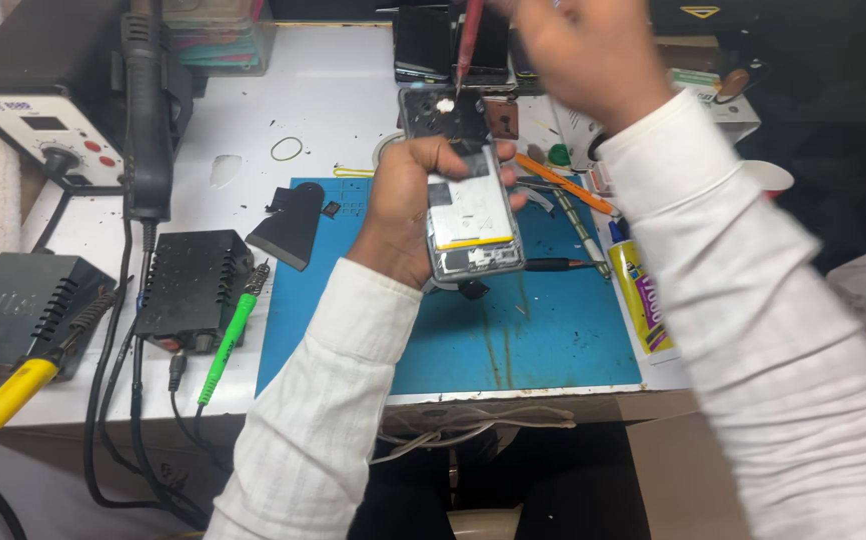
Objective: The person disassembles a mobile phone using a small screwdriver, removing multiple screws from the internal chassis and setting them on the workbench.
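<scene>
— Two white sleeves nearest the lens, then the blue work mat (553, 340) on the bench edge. Good backing for loose parts, probably.

— And above the mat?

— Left hand (403, 205), fingers wrapped tight round an opened phone (468, 190), back cover off, battery side up. Lifted clear of the mat and tilted toward the face, likely for a better look at the top end.

— Right hand?

— Right hand (583, 50), higher and farther off, blurred. Seems pinched on a thin red-handled tool (470, 40), tip pointing down at the camera end of the phone. Exact finger hold: cannot tell through the blur.

— Beside the mat?

— Yellow glue tube (643, 295), a screwdriver (563, 265) and an orange tool (565, 185) at the right, within easy reach. Green-handled iron (228, 335) and yellow-handled iron (3, 395) parked left, away from the work. Farther back, hot-air station (48, 120) and a dark panel (293, 225).
</scene>
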